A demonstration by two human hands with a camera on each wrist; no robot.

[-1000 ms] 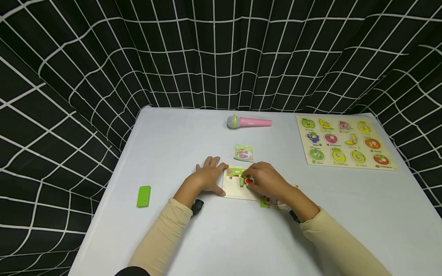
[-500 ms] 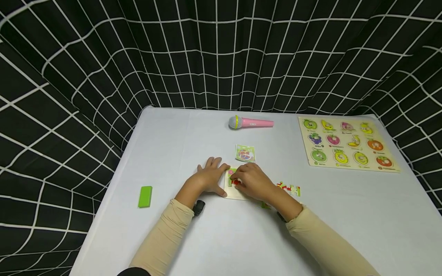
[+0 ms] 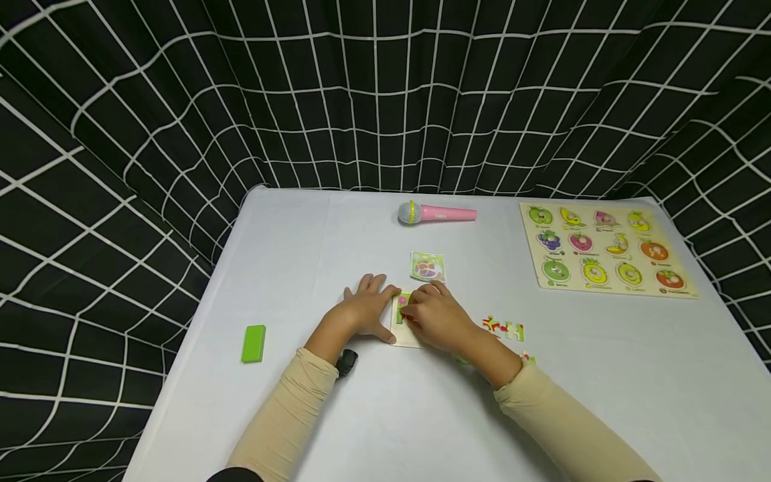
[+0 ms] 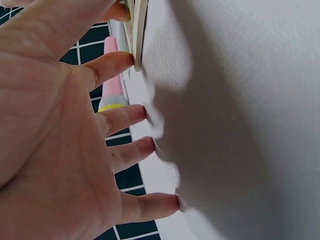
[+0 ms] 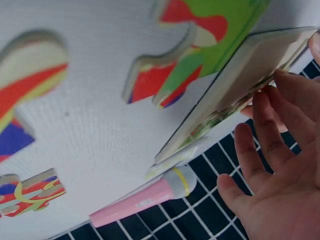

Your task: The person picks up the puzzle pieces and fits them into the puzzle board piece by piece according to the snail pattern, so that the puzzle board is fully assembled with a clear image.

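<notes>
A small wooden jigsaw board [image 3: 405,337] lies on the white table between both hands. My left hand [image 3: 359,313] spreads its fingers at the board's left side. In the left wrist view, one fingertip touches the edge of the board [image 4: 140,37] while other fingertips rest on the cloth. With thumb and fingers, my right hand [image 3: 442,320] pinches a green and red puzzle piece [image 3: 400,317] at the upper part of the board, mostly covered by the hand. Loose puzzle pieces [image 3: 515,331] lie right of the board; the right wrist view shows a red and green piece [image 5: 215,45] close by.
Beyond the board lies a small square picture card [image 3: 427,266], with a pink toy microphone [image 3: 446,213] behind it. A fruit puzzle board [image 3: 605,248] occupies the back right. At left is a green block [image 3: 253,343]. Black gridded curtain [image 3: 373,94] surrounds the table.
My right hand has moved left over the board with the puzzle piece, uncovering loose pieces to the right. My left hand has stayed at the board's left side.
</notes>
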